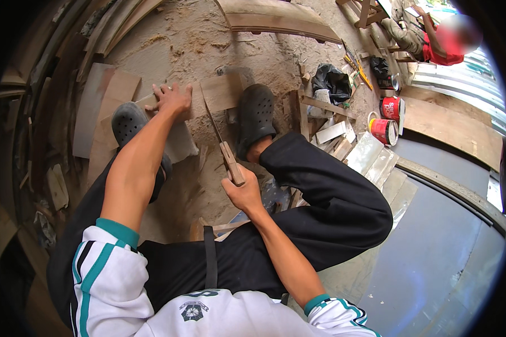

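My left hand [173, 103] rests with its fingers spread on a flat wooden board [195, 106]. My right hand [243, 189] is closed round the wooden handle of a handsaw [230, 163]. The saw's thin blade [212, 119] points away from me and meets the board just right of my left hand. On the blade's right lies a board section [221, 92], its right end at my right dark clog [257, 114]. My left clog [127, 122] stands on boards at the left. Whether the two sections are still joined, I cannot tell.
Stacked planks [104, 33] line the left side, and a wide board [281, 19] lies far ahead. Wood scraps [330, 132], a black plastic bag [333, 80] and red paint cans [383, 130] are at the right. A person in red [436, 50] sits at the far right.
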`<action>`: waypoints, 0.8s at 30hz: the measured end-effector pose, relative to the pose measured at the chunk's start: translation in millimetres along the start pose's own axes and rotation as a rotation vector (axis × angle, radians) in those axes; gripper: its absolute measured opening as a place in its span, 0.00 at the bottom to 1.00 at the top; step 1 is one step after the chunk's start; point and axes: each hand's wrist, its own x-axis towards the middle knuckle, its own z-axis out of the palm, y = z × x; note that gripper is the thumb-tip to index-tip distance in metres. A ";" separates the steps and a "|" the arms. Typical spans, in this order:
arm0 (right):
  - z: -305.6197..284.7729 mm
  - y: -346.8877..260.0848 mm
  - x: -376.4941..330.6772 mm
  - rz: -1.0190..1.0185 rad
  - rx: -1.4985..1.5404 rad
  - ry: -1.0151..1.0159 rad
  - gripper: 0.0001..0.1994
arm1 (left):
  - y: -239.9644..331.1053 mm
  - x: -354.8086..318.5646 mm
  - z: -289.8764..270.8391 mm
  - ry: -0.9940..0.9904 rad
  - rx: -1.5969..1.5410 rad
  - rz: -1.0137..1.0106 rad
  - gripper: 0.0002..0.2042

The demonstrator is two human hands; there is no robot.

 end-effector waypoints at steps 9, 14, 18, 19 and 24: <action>2.1 3.6 -31.4 -0.010 0.027 0.013 0.08 | -4.3 -0.5 0.1 0.024 0.022 -0.024 0.35; 9.2 0.3 -31.2 -0.031 0.044 0.044 0.08 | -1.9 5.2 0.2 -0.020 0.021 -0.047 0.34; -17.4 -4.0 -87.3 0.015 -0.028 -0.047 0.19 | -5.2 5.1 -7.6 0.024 0.024 -0.036 0.34; -12.6 2.6 -80.3 -0.026 -0.004 -0.011 0.17 | -1.8 3.5 -4.0 0.029 0.035 -0.033 0.35; 17.7 28.7 1.0 -0.059 0.078 0.065 0.07 | -7.9 11.5 4.7 0.039 0.053 -0.002 0.35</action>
